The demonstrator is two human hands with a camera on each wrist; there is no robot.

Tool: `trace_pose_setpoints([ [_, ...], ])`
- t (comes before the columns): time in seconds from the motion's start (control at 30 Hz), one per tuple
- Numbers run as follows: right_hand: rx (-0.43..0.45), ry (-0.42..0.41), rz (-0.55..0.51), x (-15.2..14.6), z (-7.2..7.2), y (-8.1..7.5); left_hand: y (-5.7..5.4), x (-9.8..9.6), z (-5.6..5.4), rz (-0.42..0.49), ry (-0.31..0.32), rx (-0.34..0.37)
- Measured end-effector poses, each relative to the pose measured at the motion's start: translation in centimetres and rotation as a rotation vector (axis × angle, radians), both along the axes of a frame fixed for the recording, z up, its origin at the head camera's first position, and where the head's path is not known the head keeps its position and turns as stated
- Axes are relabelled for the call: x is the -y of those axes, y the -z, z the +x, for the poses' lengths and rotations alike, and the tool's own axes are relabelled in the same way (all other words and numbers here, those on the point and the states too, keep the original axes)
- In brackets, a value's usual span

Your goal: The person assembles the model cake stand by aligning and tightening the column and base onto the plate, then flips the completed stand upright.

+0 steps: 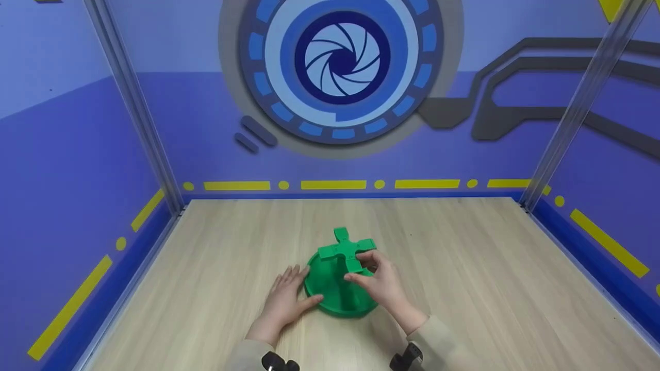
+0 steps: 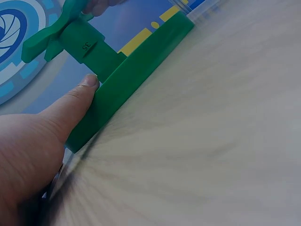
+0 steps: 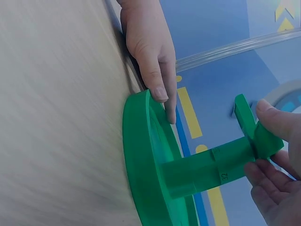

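Note:
A round green base (image 1: 326,286) with a raised rim lies flat on the table. From its middle rises a green post (image 3: 202,168), marked with small numbers in both wrist views. A green cross-shaped piece (image 1: 346,249) with four flared arms tops the post. My right hand (image 1: 385,285) pinches the cross by its near right side, thumb and fingers on its arms. My left hand (image 1: 283,304) rests at the left of the base, fingers extended along the outside and thumb at the rim. In the head view the cross hides much of the post.
The wooden table (image 1: 227,247) is bounded by a blue back wall (image 1: 206,129) and side walls printed with yellow dashes. Clear vertical strips (image 1: 135,98) stand at the corners. Dark devices (image 1: 278,362) are worn at both wrists.

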State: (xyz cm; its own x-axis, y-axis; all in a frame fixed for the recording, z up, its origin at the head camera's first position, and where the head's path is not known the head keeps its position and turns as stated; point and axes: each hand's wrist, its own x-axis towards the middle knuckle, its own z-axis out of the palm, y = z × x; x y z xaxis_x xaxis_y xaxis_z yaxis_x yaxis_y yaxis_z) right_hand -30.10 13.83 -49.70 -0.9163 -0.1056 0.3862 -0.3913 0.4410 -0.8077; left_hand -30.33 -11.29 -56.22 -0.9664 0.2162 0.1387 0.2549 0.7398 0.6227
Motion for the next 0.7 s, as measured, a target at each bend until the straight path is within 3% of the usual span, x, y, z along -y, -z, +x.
trace_pose_setpoints([
  [0.37,0.008,0.044,-0.053,-1.2,-0.1,-1.3,0.0,0.0,0.0,0.01,0.0,0.012],
  [0.53,0.004,0.097,-0.052,-2.4,-0.9,-2.3,0.0,0.0,0.0,0.011,0.0,0.014],
  [0.7,0.007,0.103,-0.039,-3.3,-2.0,-2.3,0.1,0.0,0.0,0.01,0.0,0.018],
])
